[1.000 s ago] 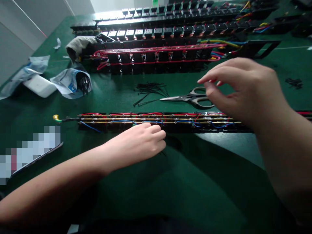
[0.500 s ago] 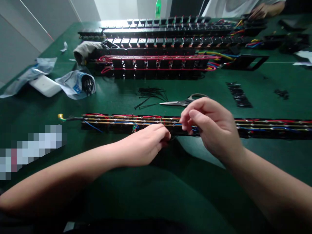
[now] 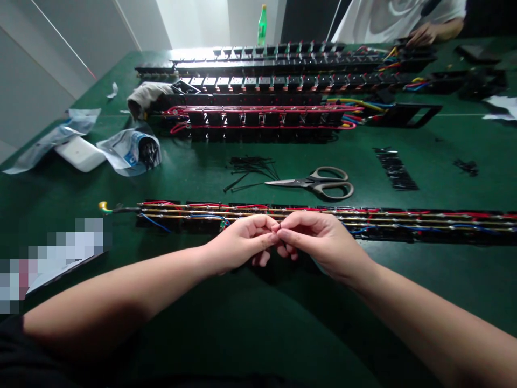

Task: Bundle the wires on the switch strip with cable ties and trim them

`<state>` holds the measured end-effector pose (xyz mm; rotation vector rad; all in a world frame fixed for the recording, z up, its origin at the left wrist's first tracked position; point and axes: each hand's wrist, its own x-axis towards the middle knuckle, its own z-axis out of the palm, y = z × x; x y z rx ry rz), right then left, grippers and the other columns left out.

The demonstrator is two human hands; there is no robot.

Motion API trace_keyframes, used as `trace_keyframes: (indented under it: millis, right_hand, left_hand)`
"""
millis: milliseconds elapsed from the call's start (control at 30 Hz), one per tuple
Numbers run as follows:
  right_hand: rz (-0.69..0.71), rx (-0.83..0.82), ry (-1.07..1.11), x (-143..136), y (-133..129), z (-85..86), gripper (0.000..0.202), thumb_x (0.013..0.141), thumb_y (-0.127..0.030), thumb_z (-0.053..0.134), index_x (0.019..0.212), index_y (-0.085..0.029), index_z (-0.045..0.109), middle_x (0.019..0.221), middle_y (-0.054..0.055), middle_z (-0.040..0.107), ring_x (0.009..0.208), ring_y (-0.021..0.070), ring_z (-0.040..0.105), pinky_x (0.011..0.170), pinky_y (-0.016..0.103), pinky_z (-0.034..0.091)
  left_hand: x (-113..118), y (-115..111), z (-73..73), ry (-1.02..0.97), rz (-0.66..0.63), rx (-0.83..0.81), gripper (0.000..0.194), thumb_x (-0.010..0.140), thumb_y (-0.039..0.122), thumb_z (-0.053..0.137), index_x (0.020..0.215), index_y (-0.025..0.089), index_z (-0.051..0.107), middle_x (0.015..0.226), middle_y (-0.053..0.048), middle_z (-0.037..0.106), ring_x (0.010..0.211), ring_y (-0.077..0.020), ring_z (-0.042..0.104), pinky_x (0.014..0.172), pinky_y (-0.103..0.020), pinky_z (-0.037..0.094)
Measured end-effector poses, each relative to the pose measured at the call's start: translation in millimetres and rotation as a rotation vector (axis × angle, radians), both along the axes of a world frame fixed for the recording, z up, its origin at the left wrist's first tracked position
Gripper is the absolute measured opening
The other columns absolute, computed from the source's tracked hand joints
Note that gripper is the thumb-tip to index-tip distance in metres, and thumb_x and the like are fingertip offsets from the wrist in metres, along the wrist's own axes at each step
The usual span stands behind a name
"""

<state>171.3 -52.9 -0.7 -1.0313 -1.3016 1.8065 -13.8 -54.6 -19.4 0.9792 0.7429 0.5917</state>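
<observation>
My left hand (image 3: 246,240) and my right hand (image 3: 323,240) meet fingertip to fingertip at the near edge of a long black strip assembly (image 3: 388,223) with brass rods and red and blue wires. Both are closed in a pinch, thumb against forefinger. A thin dark piece shows between the fingertips, mostly hidden and too small to name. Behind the strip lie scissors (image 3: 309,182) with grey-rimmed handles, their blades pointing left. Loose black cable ties (image 3: 252,166) are beside the scissor tips. A yellow-ended connector (image 3: 104,207) sticks out from the strip's left end.
Further back are a black module with red wires (image 3: 262,118) and more long black assemblies (image 3: 274,83). An opened bag of cable ties (image 3: 129,151) and a white box (image 3: 81,153) lie left. A row of short black pieces (image 3: 395,170) is right. Another person's hand (image 3: 422,35) is at the far right.
My right hand has moved left and down from over the strip to meet my left hand, uncovering the scissors' handles. My left hand has turned, and its fingertips are now pinched.
</observation>
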Motion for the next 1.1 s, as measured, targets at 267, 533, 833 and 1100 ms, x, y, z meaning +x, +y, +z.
trace_keyframes:
  millis: [267, 533, 833, 1100]
  right_hand:
    - [0.017, 0.196, -0.098, 2.8, -0.2, 1.9, 0.015, 0.081, -0.030, 0.077, 0.082, -0.016, 0.071, 0.070, -0.001, 0.062, 0.056, 0.0078, 0.060, 0.053, 0.020, 0.048]
    - [0.061, 0.669, -0.401, 11.2, 0.2, 6.6, 0.009, 0.090, -0.023, 0.065, 0.084, -0.018, 0.069, 0.076, 0.003, 0.069, 0.068, 0.0127, 0.065, 0.061, 0.023, 0.052]
    - [0.059, 1.164, -0.430, 8.7, -4.1, -3.5, 0.019, 0.086, -0.009, 0.059, 0.097, -0.023, 0.066, 0.088, 0.005, 0.074, 0.080, 0.0165, 0.071, 0.071, 0.027, 0.060]
    - [0.194, 1.152, -0.432, 9.3, 2.6, -10.9, 0.016, 0.088, -0.009, 0.056, 0.095, -0.020, 0.065, 0.089, 0.008, 0.073, 0.080, 0.0161, 0.069, 0.069, 0.026, 0.058]
  left_hand:
    - [1.4, -3.4, -2.9, -0.081, -0.032, 0.001, 0.047, 0.085, 0.052, 0.072, 0.093, 0.020, 0.039, 0.074, 0.001, 0.068, 0.052, -0.0079, 0.063, 0.044, -0.013, 0.043]
    - [-6.7, -11.7, -3.0, 0.237, 0.024, 0.320, 0.027, 0.095, 0.043, 0.061, 0.099, 0.021, 0.046, 0.065, 0.007, 0.059, 0.045, -0.0049, 0.052, 0.044, -0.014, 0.036]
    - [-12.4, -11.0, 4.0, 0.444, 0.263, 1.258, 0.013, 0.095, 0.029, 0.059, 0.099, 0.017, 0.061, 0.095, -0.006, 0.069, 0.075, -0.0106, 0.062, 0.063, -0.020, 0.051]
    - [-18.2, -3.1, 2.2, 0.414, 0.249, 1.556, 0.008, 0.092, 0.018, 0.065, 0.097, 0.013, 0.066, 0.087, -0.007, 0.070, 0.075, -0.0132, 0.063, 0.069, -0.024, 0.052]
